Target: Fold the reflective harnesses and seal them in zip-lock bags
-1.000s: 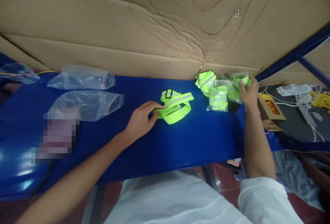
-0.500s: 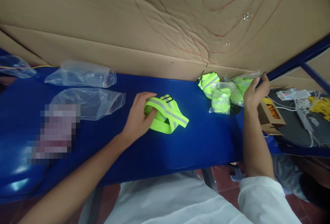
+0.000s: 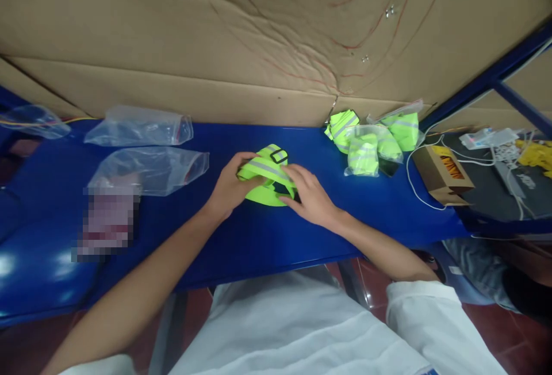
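Two hands: left hand pinches the strap, right hand holds its other end.
Strap: over the bench, between its back and front edges.
Loops: could spring open if a finger slips.
Buckle: could snag if the strap twists.

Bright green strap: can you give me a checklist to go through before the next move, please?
1. Left hand holding the strap: ok, thumb and fingers are around its left side.
2. Right hand at the strap: ok, it's at the right side; how firmly it grips, cannot tell.
3. Black buckle in sight: ok, on the upper part.
4. Strap lying flat: not ok, it's looped loosely.
5. Bagged straps away from both hands: ok, they're apart, farther right.
6. Strap free of twists underneath: cannot tell, that's hidden.
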The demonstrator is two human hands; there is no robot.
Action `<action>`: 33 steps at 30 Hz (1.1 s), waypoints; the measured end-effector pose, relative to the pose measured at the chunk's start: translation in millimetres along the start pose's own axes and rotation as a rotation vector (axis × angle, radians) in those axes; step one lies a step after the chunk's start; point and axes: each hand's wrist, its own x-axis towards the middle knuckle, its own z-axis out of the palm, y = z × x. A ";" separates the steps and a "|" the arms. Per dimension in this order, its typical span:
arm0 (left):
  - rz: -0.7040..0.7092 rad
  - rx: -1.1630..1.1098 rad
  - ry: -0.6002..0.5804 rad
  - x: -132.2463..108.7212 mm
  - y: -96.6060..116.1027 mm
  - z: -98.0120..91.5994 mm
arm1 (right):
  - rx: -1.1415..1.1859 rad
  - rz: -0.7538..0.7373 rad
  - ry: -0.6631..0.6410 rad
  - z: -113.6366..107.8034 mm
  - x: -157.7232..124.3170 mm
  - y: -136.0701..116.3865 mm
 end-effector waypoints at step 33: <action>0.854 0.617 -0.095 -37.4 -1.1 25.5 | 0.988 0.800 0.515 -22.3 12.2 3.4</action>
